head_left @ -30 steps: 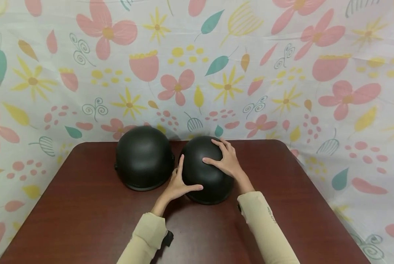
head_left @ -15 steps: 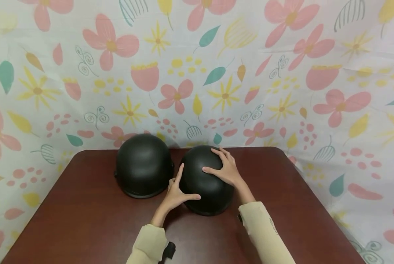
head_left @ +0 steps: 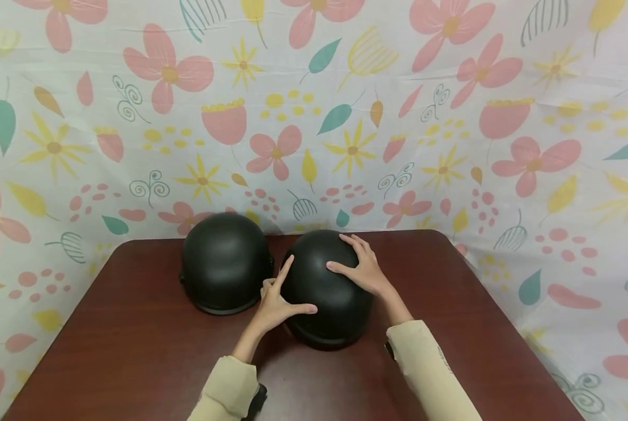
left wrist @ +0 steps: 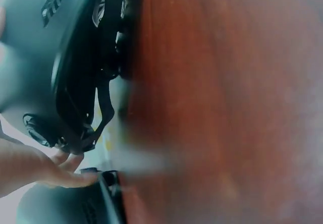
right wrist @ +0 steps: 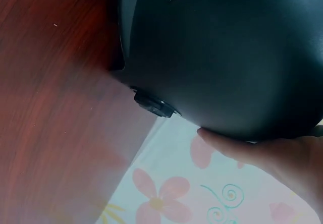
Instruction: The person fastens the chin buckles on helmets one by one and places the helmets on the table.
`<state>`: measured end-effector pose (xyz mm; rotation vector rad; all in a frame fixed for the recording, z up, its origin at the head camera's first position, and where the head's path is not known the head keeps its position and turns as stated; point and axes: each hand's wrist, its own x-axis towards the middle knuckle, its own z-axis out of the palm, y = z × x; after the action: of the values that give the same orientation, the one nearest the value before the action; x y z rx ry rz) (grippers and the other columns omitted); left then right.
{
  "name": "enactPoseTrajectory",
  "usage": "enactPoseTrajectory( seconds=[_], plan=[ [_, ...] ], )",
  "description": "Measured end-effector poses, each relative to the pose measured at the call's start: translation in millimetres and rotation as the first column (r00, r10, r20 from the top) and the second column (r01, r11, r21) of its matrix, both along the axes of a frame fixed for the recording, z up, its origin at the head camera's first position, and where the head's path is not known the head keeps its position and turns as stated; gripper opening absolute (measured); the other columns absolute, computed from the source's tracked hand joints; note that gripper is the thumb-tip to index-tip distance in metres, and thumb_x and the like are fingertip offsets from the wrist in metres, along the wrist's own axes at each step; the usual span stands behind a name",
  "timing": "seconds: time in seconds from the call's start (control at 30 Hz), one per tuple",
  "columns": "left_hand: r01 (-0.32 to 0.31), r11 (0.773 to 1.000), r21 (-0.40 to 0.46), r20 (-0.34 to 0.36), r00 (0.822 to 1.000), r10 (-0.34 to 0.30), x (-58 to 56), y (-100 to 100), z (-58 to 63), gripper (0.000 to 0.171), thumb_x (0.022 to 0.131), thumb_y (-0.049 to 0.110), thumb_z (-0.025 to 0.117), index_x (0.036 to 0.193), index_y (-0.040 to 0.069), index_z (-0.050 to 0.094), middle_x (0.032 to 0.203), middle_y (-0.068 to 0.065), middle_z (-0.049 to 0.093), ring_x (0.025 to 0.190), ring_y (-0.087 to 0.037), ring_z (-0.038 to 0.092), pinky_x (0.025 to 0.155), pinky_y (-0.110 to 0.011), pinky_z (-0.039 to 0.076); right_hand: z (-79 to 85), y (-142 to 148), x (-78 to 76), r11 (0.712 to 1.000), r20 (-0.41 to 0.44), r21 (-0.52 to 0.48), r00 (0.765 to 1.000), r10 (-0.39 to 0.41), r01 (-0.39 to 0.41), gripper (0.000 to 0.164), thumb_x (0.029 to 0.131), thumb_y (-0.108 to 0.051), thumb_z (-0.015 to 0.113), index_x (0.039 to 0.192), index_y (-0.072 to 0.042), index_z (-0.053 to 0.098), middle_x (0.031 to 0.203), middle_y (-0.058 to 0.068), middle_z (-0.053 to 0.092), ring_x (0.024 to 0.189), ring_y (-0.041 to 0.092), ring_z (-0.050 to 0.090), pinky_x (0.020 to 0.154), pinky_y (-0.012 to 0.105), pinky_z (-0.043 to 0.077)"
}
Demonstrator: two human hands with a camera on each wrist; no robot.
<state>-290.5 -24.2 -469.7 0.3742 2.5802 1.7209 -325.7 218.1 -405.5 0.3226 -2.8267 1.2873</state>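
Between the two hands is a black helmet (head_left: 331, 295), dome up, at the back of the table. My left hand (head_left: 278, 304) grips its near left side, thumb and index finger spread over the shell. On the far right of the dome my right hand (head_left: 360, 269) curls its fingers round the shell. In the left wrist view the held helmet (left wrist: 30, 72) shows its raised rim, a side knob and a black strap (left wrist: 105, 105) beneath. The right wrist view shows its dark shell (right wrist: 217, 62) with the right hand's thumb (right wrist: 237, 147) along it.
A second black helmet (head_left: 227, 263) sits dome up just to the left, close beside the left hand's knuckles. The brown table (head_left: 135, 351) has rounded back corners. A flower-printed cloth (head_left: 314, 117) hangs right behind it.
The held helmet has shifted slightly toward me, its front rim showing more, and the hands move with it. The other helmet stays put. The head view has tilted up slightly.
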Motion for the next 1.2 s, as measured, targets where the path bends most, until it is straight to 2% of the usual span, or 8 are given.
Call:
enactPoseTrajectory(
  seconds=[0.2, 0.33, 0.57, 0.73, 0.83, 1.0, 1.07, 1.2],
  plan=[
    [-0.078, 0.997, -0.01, -0.069, 0.995, 0.077, -4.1, -0.5, 20.6, 0.107, 0.062, 0.054, 0.088, 0.148, 0.056, 0.022, 0.138, -0.021, 0.028, 0.124, -0.034, 0.027, 0.096, -0.062, 0.037, 4.1, 3.2, -6.9, 0.992, 0.054, -0.128, 0.998, 0.011, -0.004, 0.08, 0.092, -0.048, 0.061, 0.156, -0.026, 0.021, 0.162, 0.013, 0.009, 0.146, 0.041, 0.018, 0.11, 0.068, 0.027],
    [-0.124, 0.992, -0.008, -0.088, 0.989, 0.123, -6.7, -4.4, 35.0, 0.099, 0.065, 0.052, 0.087, 0.146, 0.053, 0.031, 0.134, -0.016, 0.032, 0.121, -0.03, 0.026, 0.096, -0.059, 0.037, 2.0, 1.9, -8.0, 0.979, 0.1, -0.204, 0.995, 0.017, 0.004, 0.075, 0.096, -0.048, 0.053, 0.158, -0.027, 0.015, 0.164, 0.013, 0.006, 0.149, 0.04, 0.015, 0.113, 0.067, 0.024],
    [-0.116, 0.993, 0.019, -0.155, 0.981, 0.117, -15.8, -6.4, 55.9, 0.091, 0.069, 0.05, 0.085, 0.146, 0.044, 0.038, 0.135, -0.014, 0.031, 0.127, -0.029, 0.021, 0.101, -0.061, 0.035, -1.7, 1.9, -7.3, 0.952, 0.158, -0.303, 0.987, -0.002, 0.05, 0.067, 0.101, -0.048, 0.044, 0.157, -0.034, 0.011, 0.166, 0.008, 0.004, 0.151, 0.04, 0.013, 0.113, 0.066, 0.025],
    [-0.106, 0.994, 0.012, -0.149, 0.983, 0.106, -20.0, -9.1, 64.0, 0.092, 0.068, 0.053, 0.085, 0.147, 0.042, 0.038, 0.137, -0.015, 0.029, 0.131, -0.029, 0.018, 0.102, -0.062, 0.034, 1.8, -1.0, -9.6, 0.941, 0.167, -0.335, 0.986, 0.003, 0.054, 0.065, 0.102, -0.047, 0.042, 0.157, -0.036, 0.009, 0.166, 0.006, 0.001, 0.152, 0.038, 0.011, 0.114, 0.066, 0.022],
    [-0.105, 0.994, 0.007, -0.14, 0.985, 0.104, -21.9, -9.8, 66.7, 0.093, 0.069, 0.052, 0.085, 0.148, 0.041, 0.038, 0.139, -0.016, 0.027, 0.131, -0.029, 0.017, 0.103, -0.063, 0.033, 5.0, -0.6, -11.6, 0.958, 0.133, -0.286, 0.991, 0.022, 0.017, 0.065, 0.103, -0.045, 0.039, 0.158, -0.031, 0.008, 0.166, 0.01, 0.002, 0.152, 0.039, 0.009, 0.114, 0.067, 0.02],
    [-0.115, 0.993, -0.008, -0.145, 0.983, 0.113, -27.3, -10.4, 72.7, 0.093, 0.071, 0.049, 0.084, 0.15, 0.038, 0.037, 0.144, -0.017, 0.025, 0.135, -0.031, 0.015, 0.106, -0.065, 0.03, 21.0, 1.4, -18.8, 0.996, 0.021, -0.081, 0.999, 0.03, -0.028, 0.072, 0.101, -0.051, 0.042, 0.158, -0.019, 0.013, 0.163, 0.019, 0.012, 0.149, 0.042, 0.017, 0.114, 0.067, 0.023],
    [-0.114, 0.993, -0.015, -0.144, 0.983, 0.111, -28.5, -9.4, 74.5, 0.093, 0.071, 0.05, 0.084, 0.15, 0.037, 0.037, 0.145, -0.018, 0.024, 0.137, -0.032, 0.014, 0.107, -0.065, 0.029, 30.0, 1.5, -19.2, 0.999, -0.01, -0.033, 0.999, 0.031, -0.031, 0.074, 0.099, -0.052, 0.046, 0.158, -0.02, 0.016, 0.162, 0.02, 0.015, 0.147, 0.043, 0.021, 0.113, 0.066, 0.025],
    [-0.104, 0.994, -0.019, -0.136, 0.986, 0.1, -28.6, -6.8, 77.0, 0.094, 0.07, 0.05, 0.084, 0.15, 0.035, 0.038, 0.146, -0.019, 0.024, 0.137, -0.032, 0.014, 0.107, -0.065, 0.03, 46.7, -4.2, -16.9, 0.998, -0.055, -0.005, 0.997, 0.058, -0.058, 0.074, 0.095, -0.051, 0.054, 0.157, -0.023, 0.023, 0.162, 0.017, 0.016, 0.146, 0.042, 0.025, 0.111, 0.067, 0.027]
  ],
)
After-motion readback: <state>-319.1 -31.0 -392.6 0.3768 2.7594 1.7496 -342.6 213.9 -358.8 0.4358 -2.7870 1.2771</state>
